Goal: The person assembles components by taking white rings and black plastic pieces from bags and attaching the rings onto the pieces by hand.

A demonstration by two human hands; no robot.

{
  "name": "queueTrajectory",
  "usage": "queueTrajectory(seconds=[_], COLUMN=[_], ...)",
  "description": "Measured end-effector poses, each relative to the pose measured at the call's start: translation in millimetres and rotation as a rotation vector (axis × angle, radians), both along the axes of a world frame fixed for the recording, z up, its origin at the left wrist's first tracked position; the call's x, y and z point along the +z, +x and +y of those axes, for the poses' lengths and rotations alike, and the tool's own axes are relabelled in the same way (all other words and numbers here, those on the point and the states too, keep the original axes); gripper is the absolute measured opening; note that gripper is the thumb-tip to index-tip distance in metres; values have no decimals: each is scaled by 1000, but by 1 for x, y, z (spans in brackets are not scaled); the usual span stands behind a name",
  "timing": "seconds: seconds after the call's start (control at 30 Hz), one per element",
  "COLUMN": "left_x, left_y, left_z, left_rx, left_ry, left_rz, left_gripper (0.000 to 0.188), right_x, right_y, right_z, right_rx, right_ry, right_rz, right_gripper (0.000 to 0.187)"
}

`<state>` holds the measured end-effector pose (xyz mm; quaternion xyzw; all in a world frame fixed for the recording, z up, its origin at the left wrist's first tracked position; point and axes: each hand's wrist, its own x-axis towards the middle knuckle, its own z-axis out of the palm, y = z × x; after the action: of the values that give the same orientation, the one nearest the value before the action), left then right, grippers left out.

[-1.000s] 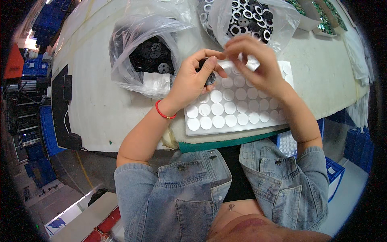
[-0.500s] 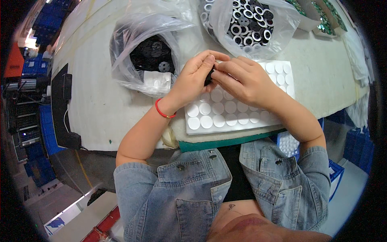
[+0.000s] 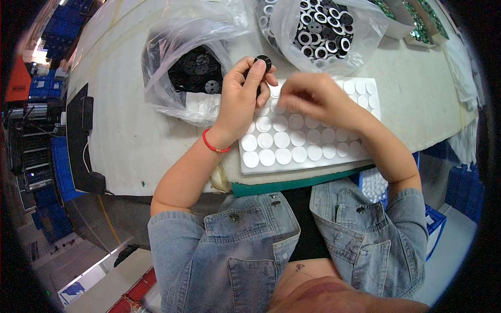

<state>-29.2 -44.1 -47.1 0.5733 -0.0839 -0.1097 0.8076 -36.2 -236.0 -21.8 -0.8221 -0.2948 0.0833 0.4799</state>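
A black round disc (image 3: pixel 263 63) is pinched between the thumb and fingers of my left hand (image 3: pixel 241 99), above the far left part of the white tray. More dark material shows within the curled fingers, too hidden to name. To the right, over the tray (image 3: pixel 292 168), hovers my right hand (image 3: pixel 319 99), its fingers bent and smeared by motion. Rows of flat white discs (image 3: pixel 283 156) lie on the tray. Left of my left hand, a clear plastic bag (image 3: pixel 156 86) stands open around black discs (image 3: pixel 201 68).
Another clear bag (image 3: pixel 362 52) holds black and white ring-shaped parts (image 3: pixel 318 36) at the back. Boxes with small green parts (image 3: pixel 417 26) stand far right. A black box with a cable (image 3: pixel 86 112) lies at the left edge. A green strip (image 3: pixel 297 184) runs along the near edge.
My hands were together around a black piece; now they are apart. The right hand has moved away rightward, and the left keeps the black disc, now plainly visible at its fingertips.
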Motion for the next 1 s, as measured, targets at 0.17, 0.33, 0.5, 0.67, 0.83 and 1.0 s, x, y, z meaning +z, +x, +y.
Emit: queueTrajectory(seconds=[0.17, 0.33, 0.5, 0.67, 0.83, 1.0], left_x=[-1, 0, -2, 2, -2, -2], left_y=[1, 0, 0, 1, 2, 3], left_z=[1, 0, 2, 1, 3, 0], left_rx=[-42, -60, -103, -151, -140, -138], left_ry=[-41, -36, -23, 48, 36, 21], left_rz=[8, 20, 11, -18, -33, -53], left_gripper=[26, 26, 31, 35, 35, 36], right_x=[-5, -11, -7, 2, -11, -10], right_y=[-9, -9, -5, -7, -12, -8], right_z=[7, 11, 6, -1, 9, 8], right_rx=[208, 169, 262, 276, 182, 171], right_ry=[-167, -232, -293, -166, -123, -199], right_rz=[-261, -319, -352, 73, -129, -182], right_gripper=[12, 11, 15, 15, 18, 16])
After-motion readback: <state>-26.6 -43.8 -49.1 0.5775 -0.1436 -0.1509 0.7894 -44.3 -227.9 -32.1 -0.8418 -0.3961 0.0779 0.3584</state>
